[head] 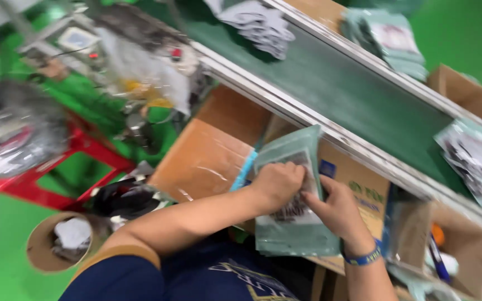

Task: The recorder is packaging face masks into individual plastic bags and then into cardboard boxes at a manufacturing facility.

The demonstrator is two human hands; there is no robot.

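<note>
My left hand (277,184) and right hand (336,209) both pinch a stack of flat green packets (294,223) over the cartons (358,189); light, floppy, probably slick, so I'd grip the edges

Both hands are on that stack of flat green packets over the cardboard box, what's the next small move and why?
Probably square the stack of green packets before lifting it. The left hand presses on the top packet while the right hand grips the right edge, and the packets look fanned, with lower edges sticking out at the bottom. The stack rests over an open cardboard box beside the conveyor belt, so loose packets could slip.
</note>
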